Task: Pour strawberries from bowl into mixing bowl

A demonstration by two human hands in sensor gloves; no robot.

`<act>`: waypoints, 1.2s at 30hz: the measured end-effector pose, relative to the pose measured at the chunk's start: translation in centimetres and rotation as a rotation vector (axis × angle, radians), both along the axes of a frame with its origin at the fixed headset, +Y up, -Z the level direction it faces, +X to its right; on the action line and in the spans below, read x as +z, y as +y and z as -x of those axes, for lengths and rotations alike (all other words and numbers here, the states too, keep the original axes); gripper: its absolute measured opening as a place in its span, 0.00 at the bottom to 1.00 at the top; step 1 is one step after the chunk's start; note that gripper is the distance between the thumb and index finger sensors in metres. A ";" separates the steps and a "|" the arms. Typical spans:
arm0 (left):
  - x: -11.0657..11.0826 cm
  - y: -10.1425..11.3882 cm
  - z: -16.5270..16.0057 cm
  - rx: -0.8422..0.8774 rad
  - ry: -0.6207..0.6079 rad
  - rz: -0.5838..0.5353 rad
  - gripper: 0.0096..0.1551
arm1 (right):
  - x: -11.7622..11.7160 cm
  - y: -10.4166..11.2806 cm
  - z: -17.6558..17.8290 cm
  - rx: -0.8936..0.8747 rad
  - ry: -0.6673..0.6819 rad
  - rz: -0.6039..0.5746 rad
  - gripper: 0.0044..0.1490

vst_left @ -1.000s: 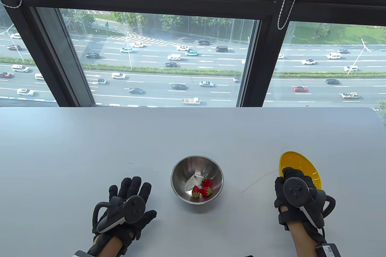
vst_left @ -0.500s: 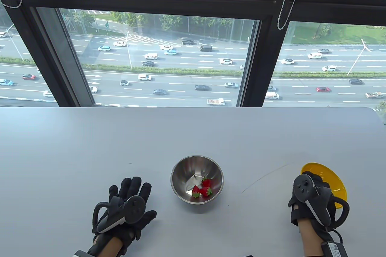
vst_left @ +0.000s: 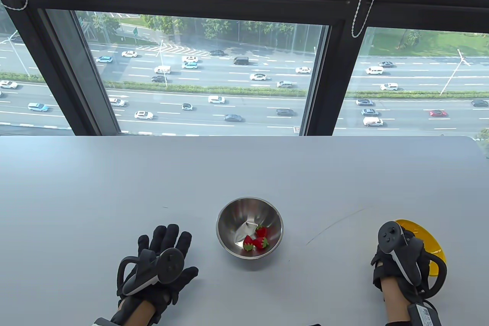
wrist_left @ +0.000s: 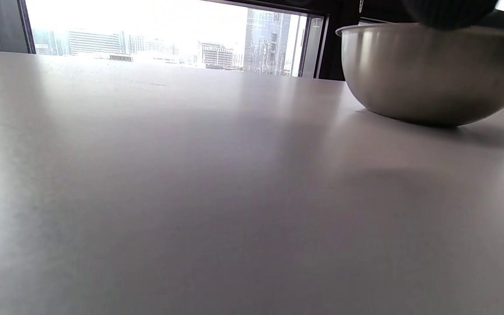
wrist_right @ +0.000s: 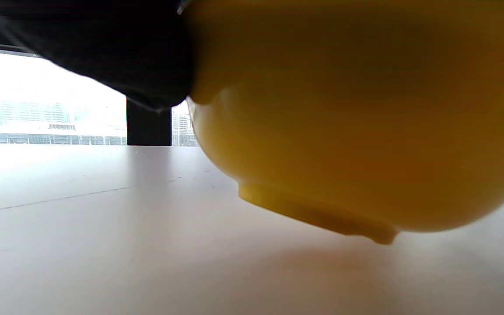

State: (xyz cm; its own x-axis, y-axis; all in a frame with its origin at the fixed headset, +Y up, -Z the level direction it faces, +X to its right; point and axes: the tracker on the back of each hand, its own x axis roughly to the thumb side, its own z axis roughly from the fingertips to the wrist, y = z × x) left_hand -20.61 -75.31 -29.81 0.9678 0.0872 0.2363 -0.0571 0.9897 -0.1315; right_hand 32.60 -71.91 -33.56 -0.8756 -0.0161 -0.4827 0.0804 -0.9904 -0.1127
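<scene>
A steel mixing bowl (vst_left: 233, 219) stands at the table's centre front with three strawberries (vst_left: 256, 240) in it. It also shows in the left wrist view (wrist_left: 427, 74). My right hand (vst_left: 397, 257) grips the rim of an empty yellow bowl (vst_left: 429, 242) at the front right. In the right wrist view the yellow bowl (wrist_right: 357, 113) is tilted, its foot just above the table. My left hand (vst_left: 164, 253) rests flat on the table, fingers spread, left of the steel bowl and apart from it.
The grey table (vst_left: 114, 188) runs back to a large window (vst_left: 198, 73) at its far edge. A thin line mark (vst_left: 336, 223) lies on the table between the two bowls.
My right hand has carried the yellow bowl to the right and toward the front edge, lowering and levelling it. The left hand, steel bowl and strawberries have not moved.
</scene>
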 end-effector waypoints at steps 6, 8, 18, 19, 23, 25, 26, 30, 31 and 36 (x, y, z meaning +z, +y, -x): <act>0.0 0.0 0.0 -0.001 0.001 0.000 0.54 | -0.2 -0.9 -0.7 -0.058 -0.029 0.075 0.29; 0.0 0.0 0.0 0.000 0.001 0.000 0.54 | -0.2 -1.2 -0.7 -0.087 -0.036 0.104 0.29; 0.0 0.0 0.0 -0.004 0.001 0.005 0.54 | -0.4 -2.7 -1.2 -0.226 -0.037 0.251 0.35; 0.0 0.0 0.0 -0.004 0.001 0.005 0.54 | -0.4 -2.7 -1.2 -0.228 -0.035 0.249 0.35; 0.0 -0.1 0.0 -0.006 0.000 0.008 0.54 | -0.4 -2.8 -1.2 -0.242 -0.033 0.258 0.35; 0.0 -0.1 0.0 -0.006 0.000 0.008 0.54 | -0.4 -2.9 -1.2 -0.249 -0.032 0.269 0.36; 0.0 -0.1 0.0 -0.006 0.000 0.008 0.54 | -0.4 -2.8 -1.2 -0.250 -0.033 0.272 0.36; 0.0 -0.1 0.0 -0.003 0.001 0.006 0.54 | -0.3 -2.7 -1.3 -0.243 -0.043 0.276 0.41; 0.0 -0.1 0.0 -0.003 0.001 0.006 0.54 | -0.3 -2.4 -1.2 -0.235 -0.046 0.268 0.42; 0.0 0.0 0.1 0.006 0.004 0.000 0.54 | 0.0 -1.2 -0.8 -0.203 -0.022 0.202 0.47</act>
